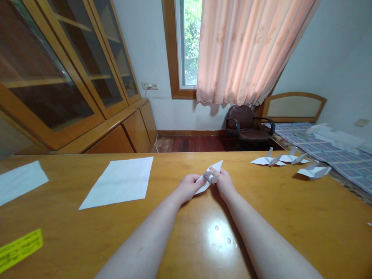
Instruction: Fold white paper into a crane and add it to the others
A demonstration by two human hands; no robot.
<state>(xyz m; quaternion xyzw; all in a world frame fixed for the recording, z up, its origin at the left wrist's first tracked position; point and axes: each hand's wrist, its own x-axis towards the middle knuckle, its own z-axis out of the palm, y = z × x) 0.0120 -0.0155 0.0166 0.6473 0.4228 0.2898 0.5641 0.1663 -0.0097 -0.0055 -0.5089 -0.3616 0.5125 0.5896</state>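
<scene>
Between my two hands is a white origami crane [214, 179], held just above the wooden table, its pointed wings spread toward upper right and lower left. My left hand [190, 186] is closed on its left wing, thumb on top. My right hand [224, 183] pinches the right side, with part of the paper hidden behind the fingers. On the table to the right stand several finished white paper cranes, among them a near crane [314, 171] and a far-left crane [267, 160].
A white paper sheet [120, 182] lies left of my hands, with another sheet [21, 181] at the far left edge. A yellow label [20, 250] sits at lower left. Beyond the table [186, 248] are a brown armchair [244, 124], a bed [325, 143] and a glass-door cabinet [101, 112].
</scene>
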